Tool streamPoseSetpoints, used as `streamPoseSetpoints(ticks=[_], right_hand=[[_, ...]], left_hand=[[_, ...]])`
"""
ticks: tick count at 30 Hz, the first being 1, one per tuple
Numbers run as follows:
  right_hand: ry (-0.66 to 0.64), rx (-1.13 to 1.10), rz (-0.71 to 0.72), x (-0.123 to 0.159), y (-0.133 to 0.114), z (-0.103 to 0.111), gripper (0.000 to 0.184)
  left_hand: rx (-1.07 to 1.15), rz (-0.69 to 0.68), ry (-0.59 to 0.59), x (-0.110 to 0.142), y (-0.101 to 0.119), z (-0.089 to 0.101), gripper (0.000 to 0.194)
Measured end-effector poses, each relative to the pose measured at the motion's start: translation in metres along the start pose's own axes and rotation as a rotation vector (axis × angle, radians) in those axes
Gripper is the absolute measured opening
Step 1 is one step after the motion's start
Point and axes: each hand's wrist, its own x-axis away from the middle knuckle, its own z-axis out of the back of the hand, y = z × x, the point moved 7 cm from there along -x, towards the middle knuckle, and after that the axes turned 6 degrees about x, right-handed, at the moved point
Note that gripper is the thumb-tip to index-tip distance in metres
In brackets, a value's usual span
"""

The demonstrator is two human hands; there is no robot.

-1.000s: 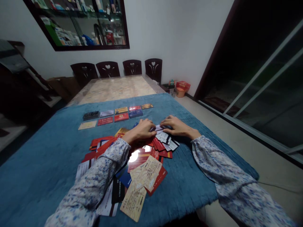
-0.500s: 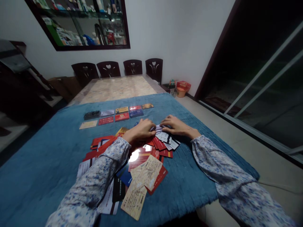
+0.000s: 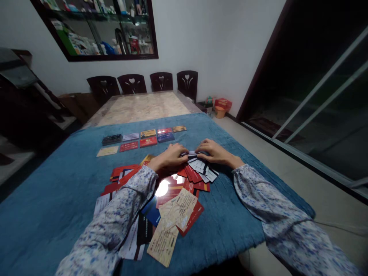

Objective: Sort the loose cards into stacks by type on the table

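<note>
Pinching white cards [image 3: 192, 154] between them, the left hand [image 3: 172, 155] and the right hand [image 3: 213, 151] face each other at the far right of a loose heap of cards [image 3: 170, 194] on the blue cloth [image 3: 230, 209] covering the table's [image 3: 140, 105] near part.

No legible text: print on beige cards [image 3: 162, 245], 6 to 7 o'clock, and red card [image 3: 128, 146], 9 o'clock, too small.
</note>
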Motion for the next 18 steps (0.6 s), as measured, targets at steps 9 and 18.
streamPoseSetpoints(ticks=[9,18], right_hand=[[0.165,0.113,0.021,-0.002,0.003,0.0,0.03],[0.245,0.158,-0.029,-0.002,0.01,-0.003,0.028]], left_hand=[[0.067,-0.025,0.055,-0.004,-0.01,0.004,0.033],[0.001,-0.046,0.164,-0.006,-0.019,0.012,0.028]])
